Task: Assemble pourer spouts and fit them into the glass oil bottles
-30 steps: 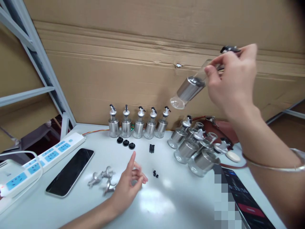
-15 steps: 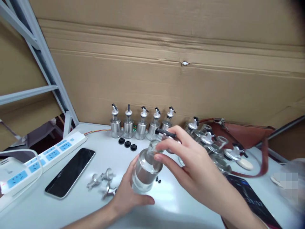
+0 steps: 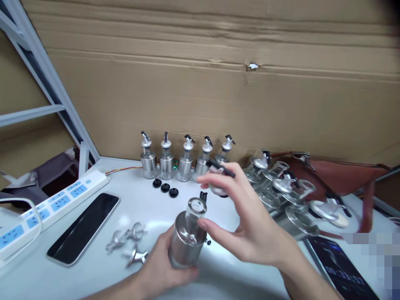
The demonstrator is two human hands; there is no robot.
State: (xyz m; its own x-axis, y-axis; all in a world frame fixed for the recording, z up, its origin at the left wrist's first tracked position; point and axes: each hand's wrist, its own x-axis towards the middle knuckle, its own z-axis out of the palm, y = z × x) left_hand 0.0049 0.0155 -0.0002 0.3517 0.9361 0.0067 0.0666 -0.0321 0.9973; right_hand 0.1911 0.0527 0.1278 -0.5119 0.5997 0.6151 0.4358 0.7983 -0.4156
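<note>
My left hand (image 3: 162,271) is wrapped round a small glass bottle with a steel sleeve (image 3: 186,241), held upright just above the white table (image 3: 93,275), its mouth open. My right hand (image 3: 250,225) hovers just right of and above the bottle, pinching a silver pourer cap with a black lever (image 3: 217,177) that is off the bottle. A row of several capped bottles (image 3: 184,160) stands at the back against the cardboard.
Three black stoppers (image 3: 165,188) and loose silver pourer parts (image 3: 126,243) lie on the table. A cluster of bottles (image 3: 281,196) lies at right by a brown bag (image 3: 337,175). A phone (image 3: 83,229) and power strip (image 3: 50,206) are left; another phone (image 3: 343,271) right.
My right hand brought the bottle down from the upper right into my left hand. The cap has since come off the bottle and sits in my right fingers.
</note>
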